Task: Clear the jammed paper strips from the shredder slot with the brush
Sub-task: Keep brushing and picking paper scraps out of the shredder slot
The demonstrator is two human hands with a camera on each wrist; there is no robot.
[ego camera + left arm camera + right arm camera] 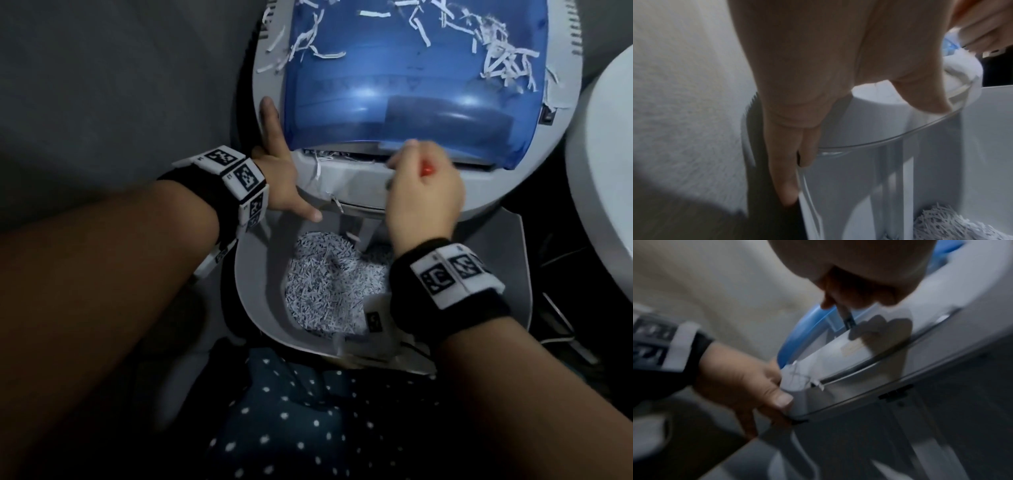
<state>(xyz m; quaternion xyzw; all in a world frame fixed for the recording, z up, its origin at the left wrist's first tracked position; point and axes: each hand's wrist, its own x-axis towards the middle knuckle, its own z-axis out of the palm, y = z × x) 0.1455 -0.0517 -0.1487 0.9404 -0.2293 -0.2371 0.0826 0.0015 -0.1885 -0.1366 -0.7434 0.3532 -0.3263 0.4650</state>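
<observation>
1. Head view: shredder (416, 85), grey body under a blue translucent cover, tilted over an open bin (260, 274) of shredded paper (329, 291). Slot (346, 158) running left to right along the near edge of the blue cover, with paper strips (330, 157) poking out of its left part and more strips strewn over the cover. Right hand (423, 192) curled into a fist round the brush (430, 168), only an orange-red bit of handle showing between the fingers; long axis not readable here. Fist just in front of the slot, right of the jammed strips. Left hand (279, 181) with fingers straight, forefinger lying up along the shredder's left edge, thumb on the grey front.
2. Left wrist view: left hand (797, 81) flat against the side of the shredder (890, 116), fingers extended downward, thumb resting on the clear rim (879, 142). Shredded paper (951, 225) at lower right.
3. Right wrist view, blurred: right hand (859, 272) clenched round the brush (847, 319), its thin dark end pointing down toward the slot (830, 331) beside the blue cover (797, 334). Left hand (744, 386) braced on the shredder's corner, thumb pressed on the grey casing
</observation>
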